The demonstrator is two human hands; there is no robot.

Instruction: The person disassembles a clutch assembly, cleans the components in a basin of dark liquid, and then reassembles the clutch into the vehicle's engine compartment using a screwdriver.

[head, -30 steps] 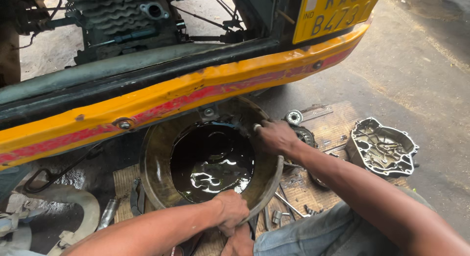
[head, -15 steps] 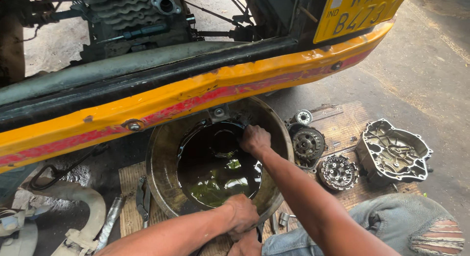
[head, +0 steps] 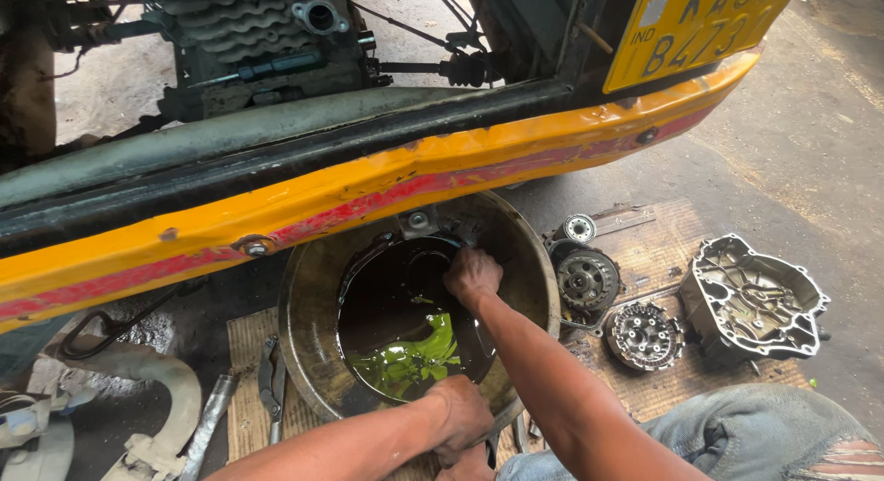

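Observation:
A wide, rusty metal basin (head: 306, 306) sits on the ground under a yellow and red vehicle bumper (head: 368, 200). It holds dark oil (head: 391, 311) with a green sheen. A dark round part (head: 368, 265) lies in the oil. My right hand (head: 472, 275) reaches into the basin, fingers curled down over the far edge of that part. What lies under the fingers is hidden. My left hand (head: 460, 417) grips the basin's near rim.
Right of the basin, on a worn board (head: 658, 246), lie a bearing (head: 579, 228), two round clutch parts (head: 587, 280) (head: 645, 336) and an engine cover (head: 750, 299). Pliers (head: 270, 384) and a metal bar (head: 210, 421) lie at the left. My jeans-clad knee (head: 764, 435) is at the lower right.
My right hand left the basin's right rim and moved into the basin, onto the dark part. The view shifted left, showing more parts on the right. My left hand stayed on the near rim.

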